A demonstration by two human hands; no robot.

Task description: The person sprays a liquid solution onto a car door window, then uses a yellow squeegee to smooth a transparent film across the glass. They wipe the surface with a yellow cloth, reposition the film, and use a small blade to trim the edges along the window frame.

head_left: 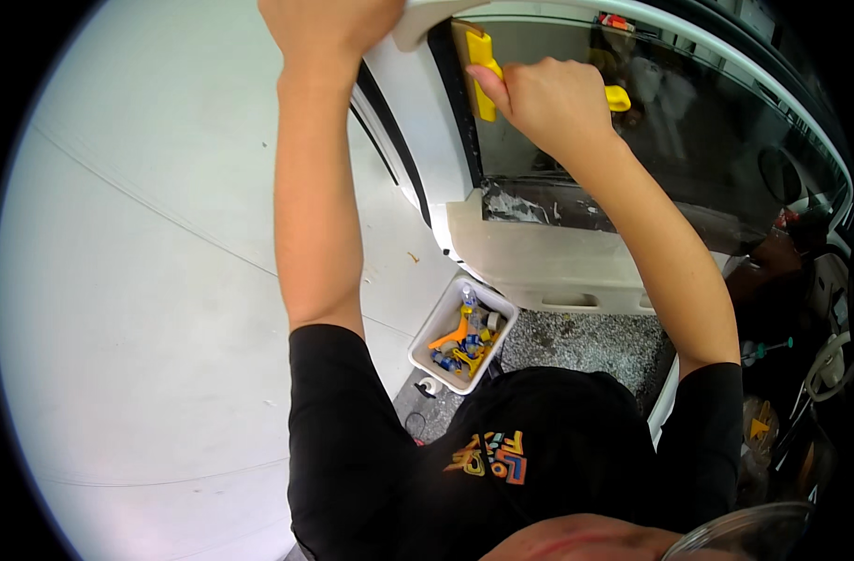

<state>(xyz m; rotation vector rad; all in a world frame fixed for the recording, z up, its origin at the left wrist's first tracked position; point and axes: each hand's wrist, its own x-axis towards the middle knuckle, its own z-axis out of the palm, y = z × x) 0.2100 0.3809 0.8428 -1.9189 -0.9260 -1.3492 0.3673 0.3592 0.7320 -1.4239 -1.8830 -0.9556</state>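
- Left hand is sitting at the upper edge of view, right beside the white door frame; its fingers are lying out of sight, so I can't tell if they're gripping or spread.
- Right hand is holding a yellow T-shaped tool: thumb is lying over the head, the other fingers are wrapping the handle, handle end is poking out on the right.
- Far left: pale surface is filling that side, thin seams crossing it.
- Lower middle: small white bottle is standing just beside a white bin.
- Bin is holding an orange tool, a clear bottle and mixed yellow and blue pieces.
- Upper middle: tool head is lying upright over the window glass, near its dark left border; can't tell if it's touching.
- Below the glass: dark strip is showing whitish patches, beige door panel is running underneath.
- Under the door: speckled floor is showing, black shirt is covering its near part.
- Far right: green-ended item is lying in the dark area; kind unclear.
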